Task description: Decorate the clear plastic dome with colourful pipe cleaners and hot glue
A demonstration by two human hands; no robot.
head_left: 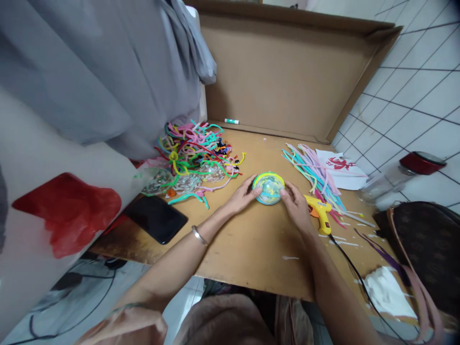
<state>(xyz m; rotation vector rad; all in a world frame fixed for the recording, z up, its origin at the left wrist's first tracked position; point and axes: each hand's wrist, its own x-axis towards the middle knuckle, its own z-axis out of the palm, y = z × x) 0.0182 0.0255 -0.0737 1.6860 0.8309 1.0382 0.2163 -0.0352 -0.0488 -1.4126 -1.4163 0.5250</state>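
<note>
Head view, as seen from beside the workbench: the round piece (pixel 269 188) is held just above or on the table (pixel 244 254), in front of the person; contact with the surface cannot be confirmed. Grip: the left hand (pixel 246 196) is partly closed on the left edge and the right hand (pixel 295 203) on the right edge, each with its thumb on the near side and its fingers curved around the rim. Completed, by judgement: the rim carries a yellow and green band along the far side and a blue one along the near side, so the edging appears well advanced. Whether the bands are fully fixed cannot be told at this size. Similar clear discs (pixel 189 182) lie at the near side of a tangled heap of coloured strips (pixel 196 141); how finished they are is unclear. Unused stock: a bundle of straight pastel strips (pixel 314 165) lies to the right, so material remains for further work. Tool status: the yellow glue gun (pixel 323 213) lies on its side just beside the right hand, held by neither hand, its black cord (pixel 354 268) running toward the near edge. Pale streaks, possibly dried glue, mark the tabletop nearby
</note>
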